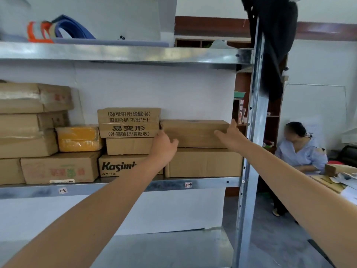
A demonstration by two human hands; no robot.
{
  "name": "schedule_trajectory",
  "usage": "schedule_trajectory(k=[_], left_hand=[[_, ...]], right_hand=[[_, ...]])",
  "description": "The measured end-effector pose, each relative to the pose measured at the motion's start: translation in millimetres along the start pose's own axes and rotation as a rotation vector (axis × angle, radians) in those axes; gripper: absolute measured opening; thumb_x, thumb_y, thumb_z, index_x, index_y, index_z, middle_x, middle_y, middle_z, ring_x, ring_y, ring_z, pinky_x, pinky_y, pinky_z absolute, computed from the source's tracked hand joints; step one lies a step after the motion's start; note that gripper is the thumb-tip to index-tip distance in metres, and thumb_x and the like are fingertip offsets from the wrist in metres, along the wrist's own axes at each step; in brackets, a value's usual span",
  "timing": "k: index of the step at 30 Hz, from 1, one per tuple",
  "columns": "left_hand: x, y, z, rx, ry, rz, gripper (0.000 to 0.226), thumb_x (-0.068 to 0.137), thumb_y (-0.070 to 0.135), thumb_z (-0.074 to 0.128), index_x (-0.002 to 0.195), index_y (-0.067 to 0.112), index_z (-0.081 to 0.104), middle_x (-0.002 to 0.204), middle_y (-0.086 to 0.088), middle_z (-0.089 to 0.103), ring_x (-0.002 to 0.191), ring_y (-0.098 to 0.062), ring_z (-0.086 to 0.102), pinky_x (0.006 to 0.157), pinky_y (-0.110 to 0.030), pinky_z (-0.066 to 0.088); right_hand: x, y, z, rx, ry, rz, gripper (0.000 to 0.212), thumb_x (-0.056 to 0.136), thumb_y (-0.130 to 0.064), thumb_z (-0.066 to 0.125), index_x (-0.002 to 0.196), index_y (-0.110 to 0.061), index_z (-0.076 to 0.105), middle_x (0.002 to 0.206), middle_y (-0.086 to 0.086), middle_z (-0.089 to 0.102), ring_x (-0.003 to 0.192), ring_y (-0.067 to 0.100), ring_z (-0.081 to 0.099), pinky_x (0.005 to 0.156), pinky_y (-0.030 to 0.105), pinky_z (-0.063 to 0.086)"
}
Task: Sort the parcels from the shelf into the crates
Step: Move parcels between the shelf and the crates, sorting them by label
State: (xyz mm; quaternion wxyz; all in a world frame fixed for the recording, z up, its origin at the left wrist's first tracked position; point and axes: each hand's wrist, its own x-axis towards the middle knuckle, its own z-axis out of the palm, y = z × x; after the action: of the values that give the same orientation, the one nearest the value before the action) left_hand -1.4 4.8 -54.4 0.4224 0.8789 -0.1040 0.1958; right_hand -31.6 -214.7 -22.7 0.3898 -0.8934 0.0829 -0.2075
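A long plain cardboard parcel (pixel 194 132) lies on top of a bigger box (pixel 204 163) at the right end of the middle metal shelf (pixel 204 183). My left hand (pixel 164 145) holds the parcel's left end, fingers tucked between it and the printed box stack beside it. My right hand (pixel 230 135) presses flat against the parcel's right end, fingers straight and thumb across the front. No crates are in view.
More parcels fill the shelf: a printed box (pixel 128 122), a Kasimi box (pixel 117 166), a yellow taped packet (pixel 78 139), stacked cartons at left. A steel upright (pixel 251 132) stands right of my hand. A seated person (pixel 301 153) works at a table at right.
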Motion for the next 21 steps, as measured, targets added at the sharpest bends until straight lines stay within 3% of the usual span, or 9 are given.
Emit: schedule_trajectory(k=[3, 7, 11, 15, 17, 21], left_hand=[[3, 5, 8, -0.027, 0.036, -0.076, 0.055, 0.098, 0.025, 0.052, 0.143, -0.002, 0.035, 0.14, -0.021, 0.044, 0.118, -0.033, 0.053, 0.094, -0.04, 0.047], [2, 10, 16, -0.128, 0.016, -0.142, 0.068, 0.098, 0.025, 0.052, 0.156, 0.008, 0.021, 0.158, -0.012, 0.027, 0.139, -0.029, 0.038, 0.113, -0.039, 0.036], [0, 12, 18, -0.231, 0.03, -0.168, 0.063, 0.095, 0.018, 0.054, 0.153, 0.013, 0.03, 0.151, -0.007, 0.035, 0.12, -0.021, 0.047, 0.094, -0.03, 0.039], [-3, 11, 18, -0.376, 0.035, -0.171, 0.057, 0.094, 0.01, 0.052, 0.149, 0.013, 0.039, 0.133, 0.001, 0.051, 0.115, -0.016, 0.052, 0.094, -0.028, 0.042], [-5, 13, 15, -0.452, 0.053, -0.162, 0.052, 0.095, 0.006, 0.05, 0.146, 0.012, 0.043, 0.123, 0.005, 0.056, 0.104, -0.009, 0.051, 0.088, -0.025, 0.04], [-12, 19, 6, -0.546, 0.075, -0.125, 0.052, 0.095, 0.002, 0.049, 0.145, 0.015, 0.045, 0.142, -0.002, 0.053, 0.115, -0.013, 0.05, 0.093, -0.028, 0.04]], right_hand=[[9, 7, 2, 0.079, -0.045, 0.019, 0.086, 0.101, -0.038, 0.048, 0.155, -0.008, -0.011, 0.15, 0.015, 0.039, 0.119, 0.028, 0.05, 0.086, 0.029, 0.036], [17, 14, 3, 0.196, -0.043, 0.041, 0.081, 0.101, -0.036, 0.049, 0.156, -0.007, -0.002, 0.139, 0.014, 0.047, 0.1, 0.021, 0.046, 0.083, 0.031, 0.036], [25, 21, 0, 0.265, -0.039, 0.089, 0.081, 0.1, -0.037, 0.051, 0.156, -0.007, 0.0, 0.148, 0.014, 0.041, 0.129, 0.031, 0.045, 0.089, 0.034, 0.037], [27, 24, -3, 0.312, -0.043, 0.117, 0.087, 0.098, -0.04, 0.053, 0.157, -0.01, -0.003, 0.152, 0.013, 0.037, 0.135, 0.032, 0.04, 0.105, 0.041, 0.037], [24, 22, -5, 0.304, -0.024, 0.103, 0.089, 0.098, -0.039, 0.054, 0.157, -0.009, -0.006, 0.146, 0.014, 0.041, 0.122, 0.029, 0.047, 0.092, 0.037, 0.039], [14, 18, -12, 0.344, 0.003, 0.029, 0.083, 0.097, -0.036, 0.056, 0.154, -0.01, 0.003, 0.125, 0.007, 0.048, 0.086, 0.015, 0.049, 0.074, 0.031, 0.041]])
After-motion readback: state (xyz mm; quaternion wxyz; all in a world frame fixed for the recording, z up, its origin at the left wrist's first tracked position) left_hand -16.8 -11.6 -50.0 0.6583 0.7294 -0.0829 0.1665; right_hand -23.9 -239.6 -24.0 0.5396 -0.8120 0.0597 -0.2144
